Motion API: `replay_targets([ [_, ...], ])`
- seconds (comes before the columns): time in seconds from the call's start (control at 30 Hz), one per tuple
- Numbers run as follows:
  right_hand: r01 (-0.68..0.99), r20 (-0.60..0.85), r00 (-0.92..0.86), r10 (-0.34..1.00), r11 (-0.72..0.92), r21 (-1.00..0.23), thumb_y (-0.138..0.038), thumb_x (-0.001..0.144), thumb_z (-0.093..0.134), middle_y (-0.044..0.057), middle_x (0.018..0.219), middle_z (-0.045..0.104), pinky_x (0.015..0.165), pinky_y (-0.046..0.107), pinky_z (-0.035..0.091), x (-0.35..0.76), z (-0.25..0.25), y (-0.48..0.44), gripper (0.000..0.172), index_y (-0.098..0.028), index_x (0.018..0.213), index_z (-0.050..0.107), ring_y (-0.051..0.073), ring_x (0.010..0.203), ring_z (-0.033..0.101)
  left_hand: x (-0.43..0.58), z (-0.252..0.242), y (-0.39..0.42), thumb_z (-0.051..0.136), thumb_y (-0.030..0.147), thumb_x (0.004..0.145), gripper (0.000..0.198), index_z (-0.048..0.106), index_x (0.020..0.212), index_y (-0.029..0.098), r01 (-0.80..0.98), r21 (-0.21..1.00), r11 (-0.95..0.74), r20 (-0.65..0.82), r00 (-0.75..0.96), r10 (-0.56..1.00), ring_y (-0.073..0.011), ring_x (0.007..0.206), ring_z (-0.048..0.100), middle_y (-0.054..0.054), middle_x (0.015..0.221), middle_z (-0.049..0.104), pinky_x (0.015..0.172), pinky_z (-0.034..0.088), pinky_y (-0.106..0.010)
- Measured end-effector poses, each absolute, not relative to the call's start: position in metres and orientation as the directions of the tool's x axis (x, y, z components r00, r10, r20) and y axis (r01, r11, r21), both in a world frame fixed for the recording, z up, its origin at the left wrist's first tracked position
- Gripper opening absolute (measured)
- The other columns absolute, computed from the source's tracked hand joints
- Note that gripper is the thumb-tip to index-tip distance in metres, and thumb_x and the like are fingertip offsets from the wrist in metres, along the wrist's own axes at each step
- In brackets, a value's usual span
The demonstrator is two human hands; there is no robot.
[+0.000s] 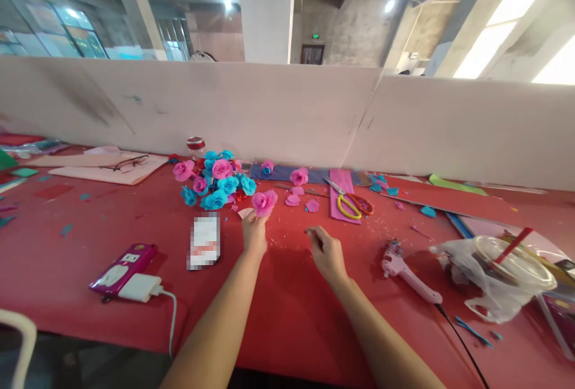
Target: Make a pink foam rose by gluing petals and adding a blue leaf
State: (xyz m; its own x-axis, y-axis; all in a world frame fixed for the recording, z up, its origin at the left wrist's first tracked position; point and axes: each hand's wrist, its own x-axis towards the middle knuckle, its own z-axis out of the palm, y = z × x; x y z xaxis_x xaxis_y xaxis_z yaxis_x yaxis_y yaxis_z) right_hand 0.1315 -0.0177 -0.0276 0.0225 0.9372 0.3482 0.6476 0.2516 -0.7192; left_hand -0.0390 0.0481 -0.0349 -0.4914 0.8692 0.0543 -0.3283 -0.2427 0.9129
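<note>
Clasped a bright pink flower (265,202), ruffled and layered, in the left hand (254,235). Curled the right hand (326,252), with unclear grip.

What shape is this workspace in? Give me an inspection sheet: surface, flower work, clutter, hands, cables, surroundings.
Surface: red tabletop, strewn with paper scraps.
Flower work: pink paper flower in hand; multicolored flower bunch beside it; loose pink petals; scissors on a pink paper strip; pink glue gun at right.
Clutter: eyeglasses at left; lidded cup at right.
Hands: left hand holds the pink paper flower; right hand has bent fingers, contents unclear.
Cables: white cable from the charger over the near edge; black cord from the glue gun.
Surroundings: pale partition behind; lit green sign beyond.
</note>
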Motion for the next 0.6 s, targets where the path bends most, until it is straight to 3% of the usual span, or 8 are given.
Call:
replay_targets([
  [0.13,0.69,0.327,0.039,0.944,0.211,-0.692,-0.034,0.089,0.04,0.003,0.077,0.07,0.057,0.023,0.04,0.129,-0.029,-0.017,0.027,-0.021,0.091,0.064,0.015,0.057,0.059,-0.04,-0.029,0.046,0.077,0.033,0.056,0.03,0.068,0.077,0.015,-0.492,0.841,-0.226,0.008,-0.406,0.914,-0.009,0.066,0.054,0.0,0.072,0.064,0.067,0.039,-0.024],
  [0.3,0.85,0.275,0.049,0.96,0.105,-0.517,-0.041,0.09,0.04,0.003,0.067,0.068,0.052,0.024,0.034,0.125,-0.02,-0.004,0.031,-0.022,0.083,0.064,0.018,0.06,0.061,-0.046,-0.019,0.043,0.073,0.04,0.062,0.031,0.06,0.075,0.015,-0.577,0.778,-0.251,-0.006,-0.406,0.914,-0.0069,0.057,0.05,0.004,0.063,0.052,0.062,0.041,-0.023],
  [0.37,0.906,0.248,0.043,0.968,0.067,-0.419,-0.038,0.09,0.039,0.004,0.067,0.067,0.051,0.024,0.034,0.122,-0.014,0.008,0.032,-0.022,0.083,0.065,0.019,0.063,0.062,-0.049,-0.017,0.042,0.068,0.043,0.067,0.03,0.057,0.076,0.016,-0.539,0.787,-0.301,0.011,-0.474,0.88,-0.0059,0.052,0.045,0.006,0.059,0.046,0.056,0.037,-0.021],
  [0.43,0.932,0.239,0.013,0.971,0.075,-0.355,-0.028,0.089,0.041,0.006,0.08,0.07,0.056,0.024,0.038,0.119,-0.008,0.023,0.026,-0.021,0.094,0.066,0.019,0.072,0.064,-0.052,-0.016,0.043,0.062,0.043,0.073,0.028,0.055,0.076,0.017,-0.454,0.809,-0.374,0.049,-0.581,0.812,-0.005,0.048,0.037,0.008,0.054,0.039,0.051,0.031,-0.02],
  [0.53,0.939,0.248,-0.068,0.966,0.146,-0.31,-0.017,0.079,0.052,0.007,0.108,0.067,0.073,0.025,0.043,0.108,-0.001,0.052,0.04,-0.023,0.118,0.058,0.019,0.094,0.062,-0.057,-0.015,0.045,0.054,0.04,0.078,0.023,0.053,0.076,0.017,-0.356,0.827,-0.435,0.068,-0.705,0.706,-0.0056,0.046,0.032,0.009,0.052,0.034,0.049,0.028,-0.02],
  [0.6,0.939,0.242,-0.132,0.961,0.2,-0.281,-0.018,0.079,0.053,0.007,0.11,0.067,0.081,0.027,0.043,0.094,0.0,0.071,0.04,-0.022,0.118,0.059,0.019,0.099,0.06,-0.06,-0.015,0.047,0.052,0.038,0.08,0.021,0.053,0.076,0.017,-0.327,0.841,-0.431,0.052,-0.744,0.666,-0.0063,0.048,0.034,0.008,0.053,0.036,0.05,0.029,-0.02],
])
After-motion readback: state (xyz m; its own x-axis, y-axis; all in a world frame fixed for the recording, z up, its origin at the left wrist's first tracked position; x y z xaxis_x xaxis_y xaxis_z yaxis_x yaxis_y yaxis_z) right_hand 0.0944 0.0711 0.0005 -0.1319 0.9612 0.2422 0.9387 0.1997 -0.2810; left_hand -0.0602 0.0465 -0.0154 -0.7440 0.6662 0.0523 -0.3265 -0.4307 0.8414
